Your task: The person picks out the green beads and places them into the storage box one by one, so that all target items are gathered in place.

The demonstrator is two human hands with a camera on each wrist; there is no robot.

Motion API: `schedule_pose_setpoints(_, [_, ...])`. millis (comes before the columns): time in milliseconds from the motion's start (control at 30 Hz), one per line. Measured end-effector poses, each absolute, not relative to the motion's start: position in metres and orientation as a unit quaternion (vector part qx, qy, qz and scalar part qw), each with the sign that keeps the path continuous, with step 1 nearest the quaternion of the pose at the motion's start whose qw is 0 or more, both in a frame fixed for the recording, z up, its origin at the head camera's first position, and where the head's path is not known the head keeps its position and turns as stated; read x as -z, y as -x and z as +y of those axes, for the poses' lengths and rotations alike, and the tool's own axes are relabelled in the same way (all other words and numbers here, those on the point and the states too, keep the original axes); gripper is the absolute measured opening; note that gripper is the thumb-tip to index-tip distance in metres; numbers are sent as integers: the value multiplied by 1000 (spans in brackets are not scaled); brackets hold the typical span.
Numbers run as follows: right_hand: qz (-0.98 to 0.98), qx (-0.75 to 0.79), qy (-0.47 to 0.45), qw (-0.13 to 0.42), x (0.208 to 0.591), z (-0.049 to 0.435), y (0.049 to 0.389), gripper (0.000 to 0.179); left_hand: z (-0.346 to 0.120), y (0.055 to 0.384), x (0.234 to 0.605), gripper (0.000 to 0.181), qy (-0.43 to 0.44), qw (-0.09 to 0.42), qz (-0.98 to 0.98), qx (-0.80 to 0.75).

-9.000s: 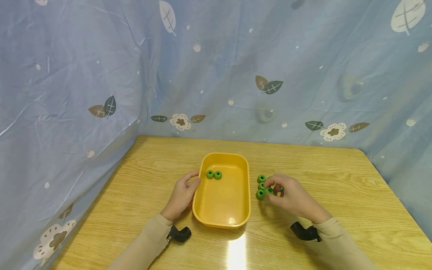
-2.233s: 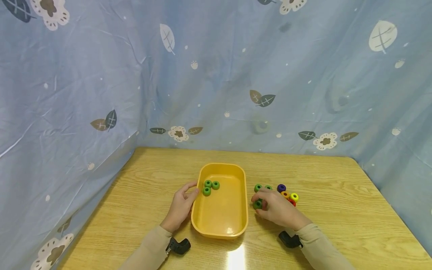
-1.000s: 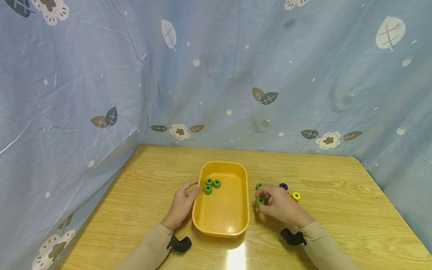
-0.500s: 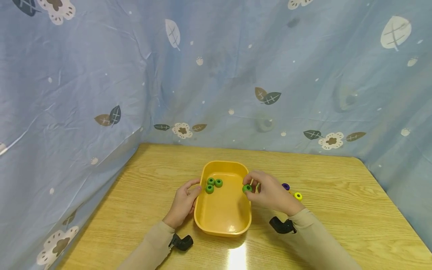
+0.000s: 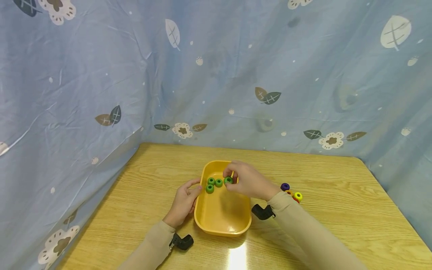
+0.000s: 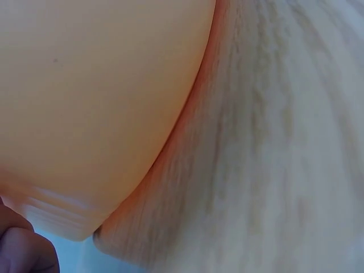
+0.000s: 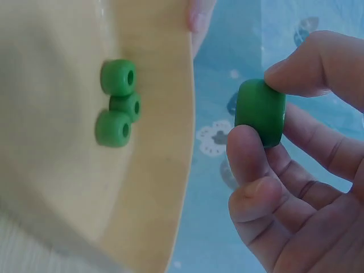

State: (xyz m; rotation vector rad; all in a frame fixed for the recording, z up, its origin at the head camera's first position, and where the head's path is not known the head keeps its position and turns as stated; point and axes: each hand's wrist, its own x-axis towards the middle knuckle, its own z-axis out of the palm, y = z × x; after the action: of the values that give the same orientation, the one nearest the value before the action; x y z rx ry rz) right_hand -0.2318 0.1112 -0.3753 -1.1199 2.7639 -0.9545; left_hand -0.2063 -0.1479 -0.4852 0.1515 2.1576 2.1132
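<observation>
My right hand pinches a green bead between thumb and fingertips, held over the inside of a yellow tray. Three green beads sit together on the tray floor toward its far left; in the right wrist view their holes show. At the tray's left side my left hand grips the wall, thumb at the rim and fingers outside. The left wrist view shows the tray's outer wall close up, with curled fingers at the lower left corner.
Right of the tray, on the wooden table, lie a purple bead, a yellow bead, and partly covered orange and red ones. My right forearm hides some of the table there. A patterned blue curtain hangs behind.
Beads in the tray went from two to three. My right hand then picked up another green bead beside the tray and carried it left over the tray. The left hand stays at the wall.
</observation>
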Motion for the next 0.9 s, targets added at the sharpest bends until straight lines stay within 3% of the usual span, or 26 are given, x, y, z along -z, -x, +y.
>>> schedule_pose_setpoints(467, [892, 274, 352, 74, 384, 83, 259, 17, -147, 207, 485, 44, -46, 59, 705, -705])
schedule_pose_setpoints(900, [903, 220, 355, 97, 400, 62, 271, 15, -149, 208, 485, 43, -48, 61, 706, -704])
